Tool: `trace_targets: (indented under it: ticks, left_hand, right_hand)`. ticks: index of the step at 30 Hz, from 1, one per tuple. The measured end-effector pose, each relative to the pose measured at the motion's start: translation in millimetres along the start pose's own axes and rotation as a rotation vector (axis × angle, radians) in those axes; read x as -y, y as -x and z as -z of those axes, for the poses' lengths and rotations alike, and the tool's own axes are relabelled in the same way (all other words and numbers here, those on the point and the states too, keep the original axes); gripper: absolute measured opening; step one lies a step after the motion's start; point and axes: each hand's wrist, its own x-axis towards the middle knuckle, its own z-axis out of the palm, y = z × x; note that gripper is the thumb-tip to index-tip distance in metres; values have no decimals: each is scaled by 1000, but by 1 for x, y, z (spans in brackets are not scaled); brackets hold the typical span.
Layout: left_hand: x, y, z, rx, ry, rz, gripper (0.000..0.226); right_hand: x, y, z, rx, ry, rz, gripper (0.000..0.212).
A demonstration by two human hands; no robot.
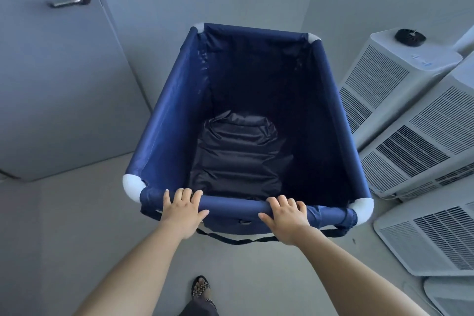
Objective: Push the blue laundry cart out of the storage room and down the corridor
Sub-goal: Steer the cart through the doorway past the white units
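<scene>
Both hands, left hand (182, 209) and right hand (285, 215), grip the blue laundry cart (169, 120) rail; push evenly, steering left toward the door (51, 84), clear of the white units (420, 141).

Hidden and cut-off parts around the cart

The blue laundry cart (246, 115) hides its own wheels and underframe, and its far inside wall is too dark to read. The door (51, 72) at far left is cut by the frame's top and left edges. The white units (415, 136) on the right run past the right edge; the small blue marks on top of the farthest are too small to read.
</scene>
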Motion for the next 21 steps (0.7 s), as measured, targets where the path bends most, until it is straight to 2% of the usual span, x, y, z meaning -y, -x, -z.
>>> trace_targets:
  ticks: [4,11,21]
  left_hand:
    - [-11,32,-16,-19,90,59,56]
    - [-32,100,-55,-165,187,173,50]
    - [-64,187,-92,120,189,311,54]
  right_hand:
    - [-13,31,-11,-12,35,127,55]
    - [-33,79,-43,-77,9,296,49]
    - [-54,138,-84,-51,83,523,48]
